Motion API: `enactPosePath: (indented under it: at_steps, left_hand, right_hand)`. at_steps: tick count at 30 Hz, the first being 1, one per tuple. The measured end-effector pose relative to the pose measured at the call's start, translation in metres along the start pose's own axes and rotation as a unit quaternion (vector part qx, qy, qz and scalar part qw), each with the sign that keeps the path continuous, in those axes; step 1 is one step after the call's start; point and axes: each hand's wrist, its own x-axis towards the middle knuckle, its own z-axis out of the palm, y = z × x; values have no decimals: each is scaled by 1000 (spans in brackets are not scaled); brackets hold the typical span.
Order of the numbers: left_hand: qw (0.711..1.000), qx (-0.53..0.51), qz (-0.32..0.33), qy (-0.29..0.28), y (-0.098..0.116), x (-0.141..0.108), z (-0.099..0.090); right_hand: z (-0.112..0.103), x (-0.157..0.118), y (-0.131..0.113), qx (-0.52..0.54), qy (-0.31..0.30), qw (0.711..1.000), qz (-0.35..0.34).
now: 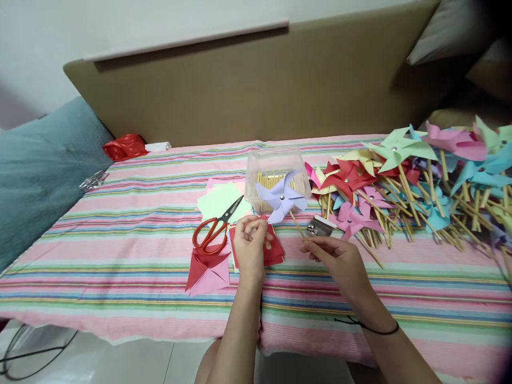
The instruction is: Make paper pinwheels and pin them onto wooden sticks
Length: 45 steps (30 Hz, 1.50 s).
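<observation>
A lavender paper pinwheel (282, 198) with a silver centre pin sits on a thin wooden stick. My right hand (334, 258) pinches that stick near its lower end. Just left of the pinwheel's lowest blade is my left hand (251, 240), its fingers loosely curled and apart, with nothing visible in them. Beneath my left hand lies a stack of red paper squares (274, 250). Beside it are red-handled scissors (216, 229), resting partly on light green paper (219, 200). Cut pink and red squares (210, 274) lie nearer to me.
A clear plastic box (258, 160) of short sticks stands behind the pinwheel. A small bag of metal pins (320, 226) lies by my right hand. Many finished pinwheels (348, 178) are piled at right. A red plastic bag (126, 148) and clear packet (94, 181) lie far left.
</observation>
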Motion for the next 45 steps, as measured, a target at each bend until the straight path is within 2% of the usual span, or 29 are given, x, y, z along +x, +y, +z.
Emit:
enactPosePath:
  at_steps: [13, 28, 32, 40, 45]
  left_hand:
    - [1000, 7, -8, -7, 0, 1, -2]
    - [997, 48, 11, -64, -1, 2, -4]
    - [993, 74, 2, -96, 2, -1, -2]
    - [990, 100, 0, -102, 1, 2, -2]
    - [990, 83, -31, -114, -3, 2, -3]
  right_hand:
    - [-4, 3, 5, -11, 25, 1000, 1]
    - [-4, 1, 1, -5, 3, 1000, -19]
    - [-5, 3, 3, 3, 0, 1000, -12]
    - [-6, 5, 5, 8, 4, 1000, -3]
    - [-6, 4, 2, 10, 11, 1000, -5]
